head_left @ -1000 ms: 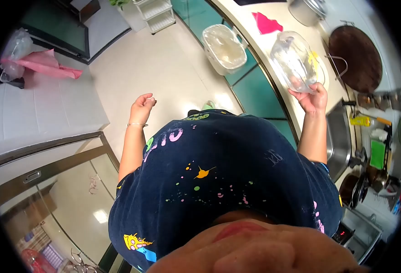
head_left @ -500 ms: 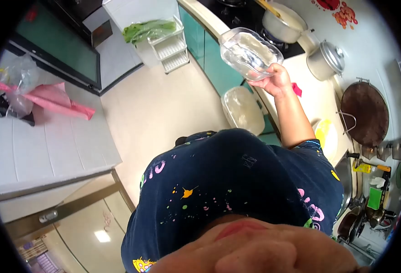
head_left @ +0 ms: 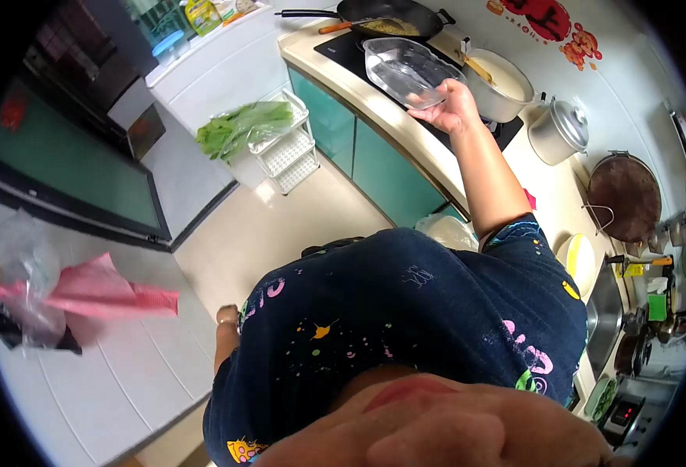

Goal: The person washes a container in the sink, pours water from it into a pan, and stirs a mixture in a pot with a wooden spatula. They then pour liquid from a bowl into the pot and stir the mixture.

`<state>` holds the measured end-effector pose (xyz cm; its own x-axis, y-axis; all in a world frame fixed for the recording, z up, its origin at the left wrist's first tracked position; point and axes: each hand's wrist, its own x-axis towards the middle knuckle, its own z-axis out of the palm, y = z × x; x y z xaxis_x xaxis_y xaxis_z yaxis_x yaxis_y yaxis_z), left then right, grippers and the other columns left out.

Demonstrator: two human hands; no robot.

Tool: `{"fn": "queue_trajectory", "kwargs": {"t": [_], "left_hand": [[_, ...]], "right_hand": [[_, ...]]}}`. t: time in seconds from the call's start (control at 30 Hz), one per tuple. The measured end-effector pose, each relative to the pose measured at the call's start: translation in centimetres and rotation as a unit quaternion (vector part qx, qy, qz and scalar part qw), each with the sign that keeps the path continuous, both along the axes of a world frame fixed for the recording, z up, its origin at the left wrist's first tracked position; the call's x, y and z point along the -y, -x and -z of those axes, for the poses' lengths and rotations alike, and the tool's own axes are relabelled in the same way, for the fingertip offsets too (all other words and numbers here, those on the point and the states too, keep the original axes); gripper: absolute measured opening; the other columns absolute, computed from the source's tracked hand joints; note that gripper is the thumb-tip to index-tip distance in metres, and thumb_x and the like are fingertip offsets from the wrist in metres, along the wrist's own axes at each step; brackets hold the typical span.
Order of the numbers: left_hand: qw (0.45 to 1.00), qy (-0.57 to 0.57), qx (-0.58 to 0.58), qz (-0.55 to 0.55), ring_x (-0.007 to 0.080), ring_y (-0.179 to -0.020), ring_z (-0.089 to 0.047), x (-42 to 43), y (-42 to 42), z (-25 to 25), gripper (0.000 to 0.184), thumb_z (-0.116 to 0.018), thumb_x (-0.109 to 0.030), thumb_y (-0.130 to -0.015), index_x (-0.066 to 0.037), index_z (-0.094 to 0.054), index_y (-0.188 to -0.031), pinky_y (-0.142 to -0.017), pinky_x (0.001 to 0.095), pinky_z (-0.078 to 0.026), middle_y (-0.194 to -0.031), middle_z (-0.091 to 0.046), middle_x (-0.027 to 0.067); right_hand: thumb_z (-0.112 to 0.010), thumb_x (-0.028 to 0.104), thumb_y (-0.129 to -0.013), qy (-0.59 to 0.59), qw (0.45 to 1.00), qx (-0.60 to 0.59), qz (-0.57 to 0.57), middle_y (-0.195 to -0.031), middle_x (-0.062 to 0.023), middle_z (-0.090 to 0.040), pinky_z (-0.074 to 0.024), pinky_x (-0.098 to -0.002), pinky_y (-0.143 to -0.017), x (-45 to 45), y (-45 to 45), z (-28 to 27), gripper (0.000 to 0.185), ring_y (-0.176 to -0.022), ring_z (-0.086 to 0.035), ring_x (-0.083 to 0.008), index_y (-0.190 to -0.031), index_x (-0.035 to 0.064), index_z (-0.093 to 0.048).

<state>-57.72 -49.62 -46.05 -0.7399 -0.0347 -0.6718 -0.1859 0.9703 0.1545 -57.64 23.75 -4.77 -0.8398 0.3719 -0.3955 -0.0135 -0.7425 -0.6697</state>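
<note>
My right hand (head_left: pixel 453 107) grips one end of a clear, see-through rectangular container (head_left: pixel 411 70). Nothing can be made out inside it. I hold it out at arm's length above the black hob (head_left: pixel 352 56). Just right of it stands a pot of pale liquid (head_left: pixel 502 86), with a wooden-handled utensil (head_left: pixel 479 70) leaning in it. Behind the container, a black wok (head_left: pixel 391 19) with yellowish food in it sits on the hob. Low at my left side, part of my left hand (head_left: pixel 227 314) shows beside my shirt; its fingers cannot be made out.
A lidded metal pot (head_left: pixel 558 131) stands on the counter, near a round dark pan (head_left: pixel 624 196) against the wall. A sink (head_left: pixel 606 315) lies to the right. On the floor ahead, a white rack (head_left: pixel 285 156) stands beside bagged green vegetables (head_left: pixel 242 126). Teal cabinets (head_left: pixel 390 175) line the counter.
My right hand has carried the clear container forward over the hob. The view has tilted up, bringing the wok into sight. Part of my left hand has appeared at my side.
</note>
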Motion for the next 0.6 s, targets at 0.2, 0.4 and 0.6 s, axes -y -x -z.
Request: {"fn": "queue_trajectory", "kwargs": {"t": [0.2, 0.4, 0.6], "left_hand": [[0.983, -0.156, -0.062, -0.078, 0.0179, -0.063, -0.061, -9.9, 12.4, -0.5, 0.035, -0.049, -0.032, -0.079, -0.003, -0.063, -0.093, -0.062, 0.0297, -0.048, -0.080, -0.065, 0.0119], [0.991, -0.133, -0.004, -0.027, 0.0178, -0.063, -0.061, -16.8, 17.6, -0.4, 0.035, -0.049, -0.032, -0.079, -0.003, -0.063, -0.092, -0.062, 0.0297, -0.048, -0.080, -0.065, 0.0118], [0.991, -0.128, 0.028, -0.026, 0.0177, -0.064, -0.061, -20.1, 24.3, 0.4, 0.035, -0.049, -0.032, -0.080, -0.003, -0.063, -0.092, -0.062, 0.0297, -0.048, -0.080, -0.065, 0.0117]], "right_hand": [[-0.043, 0.011, -0.071, -0.048, 0.996, 0.013, 0.072, -0.103, -0.0223, -0.048, -0.0406, -0.0644, -0.079, -1.7, 5.6, 0.0, 0.036, -0.088, -0.054, -0.0398, -0.102, -0.0049, -0.042], [-0.044, 0.010, -0.070, -0.087, 0.988, 0.007, 0.125, -0.111, -0.0221, -0.042, -0.0455, -0.0632, -0.074, -7.1, 12.8, -0.4, 0.039, -0.089, -0.050, -0.0380, -0.108, -0.0022, -0.040], [-0.043, 0.009, -0.073, -0.107, 0.977, 0.051, 0.179, -0.112, -0.0207, -0.038, -0.0486, -0.0632, -0.067, -12.3, 20.2, 0.0, 0.039, -0.092, -0.048, -0.0401, -0.111, 0.0012, -0.037]]}}
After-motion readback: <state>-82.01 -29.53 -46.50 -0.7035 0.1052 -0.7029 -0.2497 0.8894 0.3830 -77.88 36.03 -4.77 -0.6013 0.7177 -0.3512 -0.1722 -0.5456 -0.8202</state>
